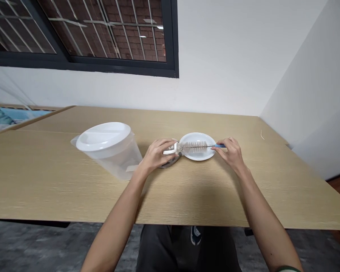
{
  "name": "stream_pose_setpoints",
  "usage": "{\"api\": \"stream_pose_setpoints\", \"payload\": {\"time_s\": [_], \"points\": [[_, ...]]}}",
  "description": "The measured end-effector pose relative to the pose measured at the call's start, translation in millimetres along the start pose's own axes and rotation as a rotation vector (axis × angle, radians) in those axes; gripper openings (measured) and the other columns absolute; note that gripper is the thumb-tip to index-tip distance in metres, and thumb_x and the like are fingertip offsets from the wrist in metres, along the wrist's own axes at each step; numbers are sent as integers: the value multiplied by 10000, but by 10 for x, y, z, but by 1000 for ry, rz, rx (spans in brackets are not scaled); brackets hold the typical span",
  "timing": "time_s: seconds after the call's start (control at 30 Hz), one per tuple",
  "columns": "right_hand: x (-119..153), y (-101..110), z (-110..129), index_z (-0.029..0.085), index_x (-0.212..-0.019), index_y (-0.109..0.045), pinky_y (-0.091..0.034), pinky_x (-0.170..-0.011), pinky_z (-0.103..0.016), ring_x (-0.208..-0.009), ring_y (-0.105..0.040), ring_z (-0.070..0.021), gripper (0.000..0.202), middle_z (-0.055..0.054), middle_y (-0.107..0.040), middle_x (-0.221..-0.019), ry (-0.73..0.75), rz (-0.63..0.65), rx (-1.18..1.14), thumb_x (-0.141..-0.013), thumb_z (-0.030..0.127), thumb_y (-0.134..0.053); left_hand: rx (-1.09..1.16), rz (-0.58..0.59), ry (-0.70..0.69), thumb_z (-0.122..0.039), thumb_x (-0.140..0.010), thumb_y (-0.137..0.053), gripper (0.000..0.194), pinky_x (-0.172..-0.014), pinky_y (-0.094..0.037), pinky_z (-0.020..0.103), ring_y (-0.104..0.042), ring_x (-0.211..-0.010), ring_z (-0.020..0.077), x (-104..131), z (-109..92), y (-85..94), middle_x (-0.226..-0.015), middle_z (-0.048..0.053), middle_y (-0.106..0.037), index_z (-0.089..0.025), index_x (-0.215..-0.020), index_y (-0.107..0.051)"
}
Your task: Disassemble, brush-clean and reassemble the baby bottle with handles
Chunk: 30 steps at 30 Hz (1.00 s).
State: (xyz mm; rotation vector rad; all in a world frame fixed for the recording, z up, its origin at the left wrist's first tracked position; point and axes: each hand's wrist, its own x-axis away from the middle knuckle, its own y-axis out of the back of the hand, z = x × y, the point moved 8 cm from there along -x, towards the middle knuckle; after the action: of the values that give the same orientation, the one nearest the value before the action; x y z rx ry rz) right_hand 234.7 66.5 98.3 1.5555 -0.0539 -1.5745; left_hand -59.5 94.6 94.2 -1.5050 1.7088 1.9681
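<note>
My left hand (pixel 158 153) is closed around a small clear bottle (pixel 179 146) with a white handle-like part (pixel 170 150). The bottle lies on its side, mouth to the right, mostly covered by my fingers. My right hand (pixel 231 153) pinches the blue handle of a bottle brush (pixel 197 146). Its pale bristles point left, the tip at the bottle's mouth; how far it reaches inside I cannot tell. Beneath the bristles stands a white oval dish (pixel 200 157). Under my left hand a round metal dish or lid (pixel 171 163) is partly hidden.
A translucent lidded plastic pitcher (pixel 113 151) stands left of my left hand. A thin pale strip (pixel 262 135) lies at the right on the wooden table (pixel 201 196). Behind the table is a white wall (pixel 221 56) with a barred window (pixel 110 30).
</note>
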Motion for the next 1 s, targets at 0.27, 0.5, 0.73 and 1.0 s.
{"api": "stream_pose_setpoints", "payload": {"time_s": [0.27,0.5,0.73,1.0], "points": [[7,-51,-26,219,-900,-715,-481,-752,-347,-788,-651,-215,372,-78,-753,-872,-48,59,-69,-952,572,-609,-2,24,-37,-440,-894,-742,411,-897,-548,415,-711,-1088,283,-42,-134,-70,-1190,117,-743,-236,-1249,-707],[25,-145,109,211,-962,-757,-482,-747,-318,-832,-706,-220,381,-91,-783,-946,-43,108,-53,-987,537,-562,-27,-26,-72,-430,-919,-728,418,-894,-523,389,-713,-1065,263,-52,-211,50,-1194,111,-743,-225,-1280,-677],[76,-243,75,223,-856,-766,-342,-607,-298,-658,-665,-174,431,-54,-767,-780,-64,242,57,-1046,450,-452,-35,17,-66,-421,-938,-704,386,-897,-509,388,-709,-1070,260,-45,-143,13,-1200,101,-748,-228,-1271,-677],[60,-175,-8,228,-873,-755,-400,-649,-293,-694,-675,-173,347,-29,-773,-817,-102,201,0,-995,490,-563,-13,10,-58,-434,-926,-714,398,-893,-510,381,-707,-1074,259,-29,-102,15,-1199,102,-747,-231,-1267,-683]]}}
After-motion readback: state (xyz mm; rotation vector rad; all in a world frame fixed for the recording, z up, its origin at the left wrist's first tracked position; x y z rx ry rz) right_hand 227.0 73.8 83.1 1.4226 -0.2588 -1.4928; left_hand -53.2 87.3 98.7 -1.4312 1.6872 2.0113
